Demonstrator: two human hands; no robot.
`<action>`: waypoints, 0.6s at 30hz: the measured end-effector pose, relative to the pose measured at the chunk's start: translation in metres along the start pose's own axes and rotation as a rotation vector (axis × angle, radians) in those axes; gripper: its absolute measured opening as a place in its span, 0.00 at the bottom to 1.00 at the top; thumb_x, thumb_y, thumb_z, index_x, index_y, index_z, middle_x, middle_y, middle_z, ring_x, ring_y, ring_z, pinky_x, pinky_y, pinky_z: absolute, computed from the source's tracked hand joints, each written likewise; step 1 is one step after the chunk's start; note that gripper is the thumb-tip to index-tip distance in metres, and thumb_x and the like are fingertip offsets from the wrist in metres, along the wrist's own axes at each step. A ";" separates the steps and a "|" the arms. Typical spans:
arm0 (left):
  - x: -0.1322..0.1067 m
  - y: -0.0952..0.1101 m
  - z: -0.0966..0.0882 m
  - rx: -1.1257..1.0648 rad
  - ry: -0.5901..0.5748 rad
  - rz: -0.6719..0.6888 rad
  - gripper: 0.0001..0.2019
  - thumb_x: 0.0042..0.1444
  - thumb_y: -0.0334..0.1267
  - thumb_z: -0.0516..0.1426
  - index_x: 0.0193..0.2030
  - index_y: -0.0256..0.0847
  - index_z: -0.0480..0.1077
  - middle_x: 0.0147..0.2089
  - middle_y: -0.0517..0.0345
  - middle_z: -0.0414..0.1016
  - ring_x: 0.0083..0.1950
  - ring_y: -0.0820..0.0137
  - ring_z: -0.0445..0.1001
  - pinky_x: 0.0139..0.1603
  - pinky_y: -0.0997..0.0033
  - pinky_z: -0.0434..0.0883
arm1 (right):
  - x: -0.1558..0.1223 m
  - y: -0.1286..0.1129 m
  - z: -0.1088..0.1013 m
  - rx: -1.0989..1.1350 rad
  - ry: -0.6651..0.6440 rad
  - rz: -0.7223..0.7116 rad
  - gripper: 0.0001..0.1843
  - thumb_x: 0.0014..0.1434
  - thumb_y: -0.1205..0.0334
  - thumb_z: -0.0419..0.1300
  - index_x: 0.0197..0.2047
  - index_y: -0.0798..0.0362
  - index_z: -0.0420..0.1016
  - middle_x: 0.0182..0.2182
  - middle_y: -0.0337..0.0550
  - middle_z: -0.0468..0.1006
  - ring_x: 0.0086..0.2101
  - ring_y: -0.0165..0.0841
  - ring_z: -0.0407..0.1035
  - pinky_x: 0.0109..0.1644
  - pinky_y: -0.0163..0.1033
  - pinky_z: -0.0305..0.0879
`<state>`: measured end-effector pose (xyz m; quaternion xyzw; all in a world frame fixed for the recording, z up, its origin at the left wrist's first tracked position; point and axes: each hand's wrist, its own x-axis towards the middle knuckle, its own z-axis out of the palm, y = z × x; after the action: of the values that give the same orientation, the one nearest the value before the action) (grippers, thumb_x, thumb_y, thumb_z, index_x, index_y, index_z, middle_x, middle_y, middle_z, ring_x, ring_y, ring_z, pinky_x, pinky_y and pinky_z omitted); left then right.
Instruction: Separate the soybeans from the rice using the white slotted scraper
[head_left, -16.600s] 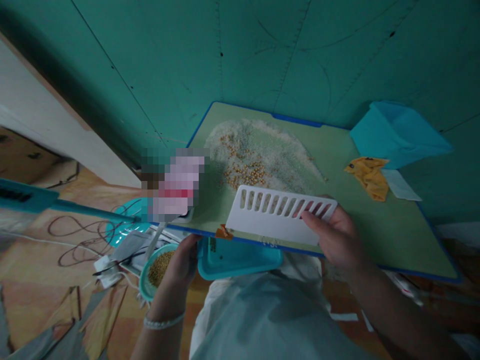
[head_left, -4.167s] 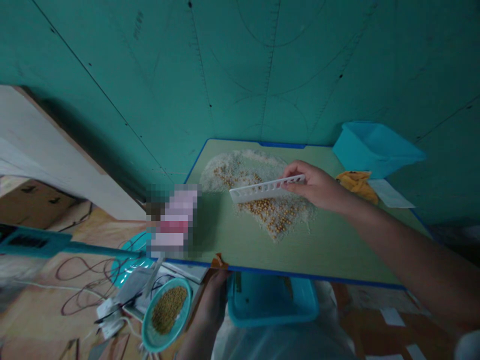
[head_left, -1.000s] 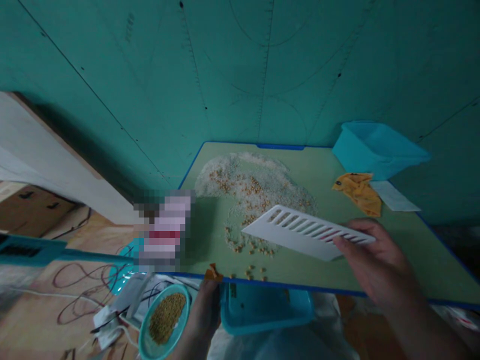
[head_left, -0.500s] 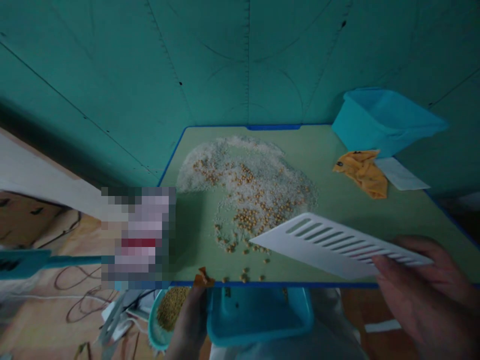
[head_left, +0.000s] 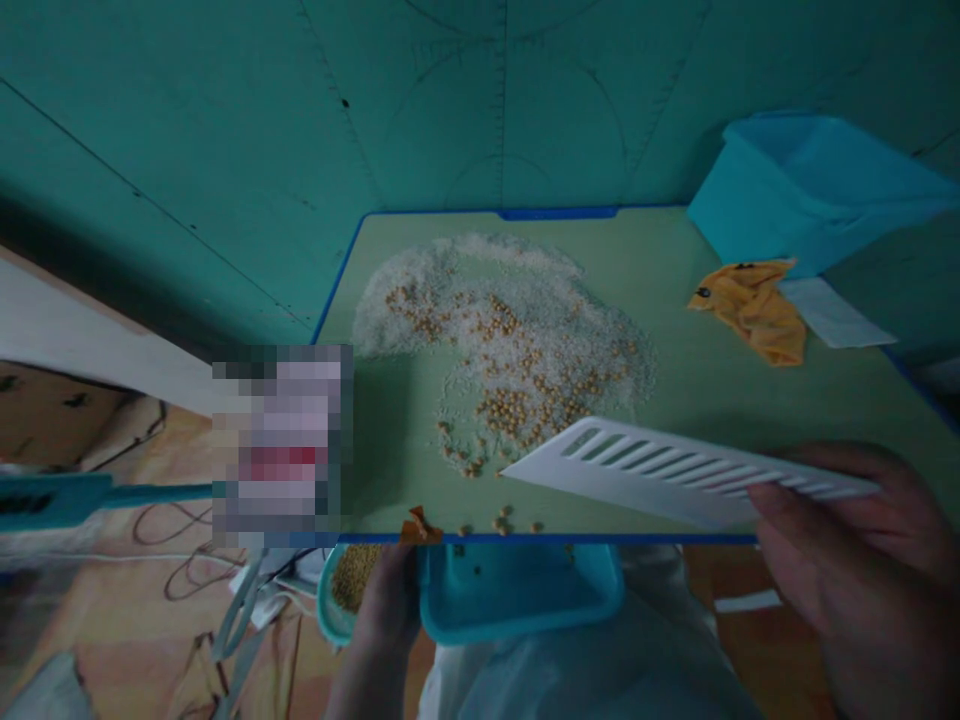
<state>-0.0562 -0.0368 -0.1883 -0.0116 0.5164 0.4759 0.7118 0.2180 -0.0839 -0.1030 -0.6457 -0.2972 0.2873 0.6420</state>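
Note:
My right hand (head_left: 847, 540) grips a white slotted plastic scraper (head_left: 645, 475) by its right end, tilted just above the table. The scraper's pointed left end is beside the near edge of a spread of white rice-like grains (head_left: 420, 270) mixed with round tan beans (head_left: 502, 410). Below the table's front edge, my left hand (head_left: 390, 600) holds the left side of a blue plastic tray (head_left: 525, 625); its fingers are partly hidden. A few dark bits lie in the tray. Several loose beans (head_left: 501, 524) sit near the table edge above it.
The pale green tabletop (head_left: 697, 400) has a blue rim. A blue bin (head_left: 795, 200), an orange cloth (head_left: 757, 310) and a white sheet (head_left: 840, 312) are at the right. A blurred-out object (head_left: 289, 450) stands left. A bowl of small yellowish grains (head_left: 356, 580) is below.
The view has tipped downward, so the table and its things sit higher in the picture. The scraper has come slightly nearer the table's front edge. My left hand stays on the tray.

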 end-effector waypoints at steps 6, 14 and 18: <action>-0.001 -0.001 0.001 0.064 0.042 0.007 0.16 0.20 0.31 0.68 0.23 0.40 0.77 0.27 0.57 0.83 0.20 0.68 0.75 0.18 0.74 0.72 | -0.003 0.002 0.006 -0.016 -0.068 -0.018 0.10 0.45 0.65 0.67 0.33 0.46 0.74 0.27 0.37 0.79 0.28 0.29 0.73 0.33 0.29 0.69; -0.003 0.001 0.000 0.048 0.082 -0.002 0.11 0.34 0.29 0.61 0.29 0.40 0.77 0.31 0.58 0.83 0.30 0.64 0.78 0.33 0.70 0.76 | -0.017 -0.010 0.024 -0.053 -0.201 0.057 0.07 0.47 0.60 0.67 0.32 0.42 0.75 0.27 0.35 0.80 0.29 0.29 0.75 0.32 0.26 0.70; -0.002 0.002 -0.003 0.043 0.063 -0.026 0.09 0.37 0.29 0.60 0.28 0.38 0.76 0.29 0.56 0.83 0.32 0.61 0.79 0.35 0.67 0.76 | -0.017 -0.010 0.028 -0.022 -0.259 -0.010 0.07 0.49 0.62 0.66 0.33 0.41 0.75 0.28 0.31 0.80 0.29 0.25 0.75 0.32 0.21 0.69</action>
<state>-0.0595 -0.0389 -0.1870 -0.0180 0.5484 0.4548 0.7014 0.1852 -0.0782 -0.0930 -0.6087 -0.3838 0.3619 0.5926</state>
